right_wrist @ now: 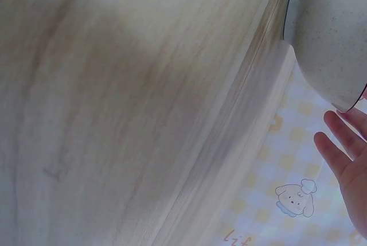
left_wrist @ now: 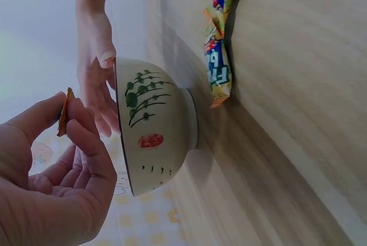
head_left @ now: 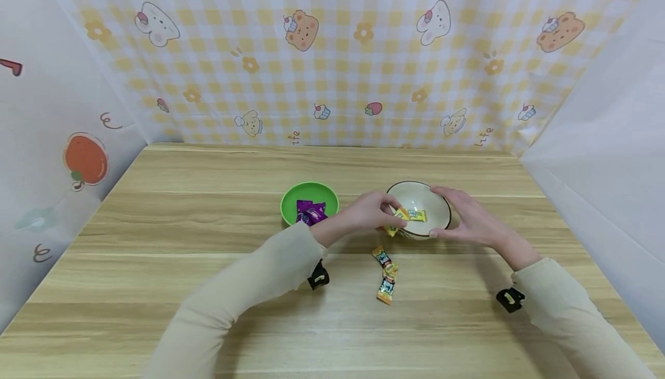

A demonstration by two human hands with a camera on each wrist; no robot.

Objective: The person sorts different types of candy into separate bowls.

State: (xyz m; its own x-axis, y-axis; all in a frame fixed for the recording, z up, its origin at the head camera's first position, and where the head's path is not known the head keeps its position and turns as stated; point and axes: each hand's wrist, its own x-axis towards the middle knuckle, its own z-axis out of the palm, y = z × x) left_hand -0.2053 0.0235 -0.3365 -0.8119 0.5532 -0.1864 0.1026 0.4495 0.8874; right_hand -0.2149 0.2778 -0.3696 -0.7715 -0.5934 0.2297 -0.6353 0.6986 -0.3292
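My left hand (head_left: 370, 213) pinches a small yellow-orange candy wrapper (left_wrist: 65, 114) between thumb and fingers at the left rim of a cream bowl (head_left: 415, 195). One yellow wrapped candy (head_left: 417, 216) lies inside that bowl. At the bowl's right side, my right hand (head_left: 475, 220) rests on the rim, thumb at the front and fingers at the back, all fairly straight. From the left wrist, the bowl's outer wall shows painted green leaves and a red mark. The right wrist view catches spread fingers (right_wrist: 344, 148) with a fingertip at the rim.
Left of the cream bowl stands a green bowl (head_left: 291, 190) with several purple wrapped candies (head_left: 310, 213). Yellow-orange wrapped candies (head_left: 386, 286) lie on the wooden table (head_left: 208, 310) in front of the cream bowl. A checked cloth (head_left: 332, 79) hangs behind the table.
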